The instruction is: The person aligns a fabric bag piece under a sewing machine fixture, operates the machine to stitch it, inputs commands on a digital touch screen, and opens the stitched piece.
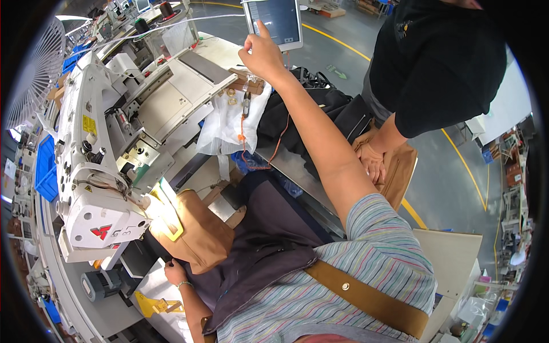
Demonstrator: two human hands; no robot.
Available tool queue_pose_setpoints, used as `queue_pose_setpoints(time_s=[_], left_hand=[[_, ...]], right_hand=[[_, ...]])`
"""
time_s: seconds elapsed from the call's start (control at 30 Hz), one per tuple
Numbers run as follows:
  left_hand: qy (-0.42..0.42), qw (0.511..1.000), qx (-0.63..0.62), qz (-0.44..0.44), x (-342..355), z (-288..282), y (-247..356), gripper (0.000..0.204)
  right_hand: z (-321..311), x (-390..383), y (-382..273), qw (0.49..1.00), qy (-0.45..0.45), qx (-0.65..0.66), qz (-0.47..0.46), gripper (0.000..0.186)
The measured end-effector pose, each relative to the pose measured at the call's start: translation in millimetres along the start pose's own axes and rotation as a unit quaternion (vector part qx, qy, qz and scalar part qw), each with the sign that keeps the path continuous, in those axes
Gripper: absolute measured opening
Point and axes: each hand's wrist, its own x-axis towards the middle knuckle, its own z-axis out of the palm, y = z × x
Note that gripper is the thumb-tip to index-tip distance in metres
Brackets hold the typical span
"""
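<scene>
My right hand (pixel 264 57) is raised at the end of an outstretched arm. Its index finger points at the screen of a white-framed tablet (pixel 277 26), and the thumb stands apart; nothing is held in it. Low on the left, my left hand (pixel 176 273), with a bracelet at its wrist, is by the lower end of a tan fabric bag piece (pixel 200 231). The bag hides part of its fingers, so its grip does not show. That bag piece hangs at the head of a large white sewing machine (pixel 100 211), next to a lit yellow-edged plate (pixel 171 220).
Orange-corded thread snips (pixel 246 106) and brass-coloured rings lie on white plastic wrap (pixel 229 123). Black bags (pixel 309 108) are piled beside it. At right, a co-worker in black (pixel 434 68) rests hands on brown fabric (pixel 397 171). A motor (pixel 100 284) sits below the machine.
</scene>
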Motion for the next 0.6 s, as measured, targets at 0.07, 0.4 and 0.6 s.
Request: queue_pose_setpoints(time_s=[0.07,0.4,0.6], left_hand=[[-0.003,1.000,0.000,-0.001,-0.2,0.1,0.2,0.036],[-0.002,1.000,0.003,-0.003,1.2,2.0,-0.7,0.037],[0.002,1.000,-0.001,0.005,-1.6,1.2,0.5,0.038]], right_hand=[[0.0,3.3,-1.4,1.000,0.002,-0.011,-0.002,0.017],[1.4,1.9,-0.7,1.000,0.005,-0.020,-0.012,0.016],[2.3,-0.2,0.3,1.000,0.002,-0.024,-0.012,0.016]])
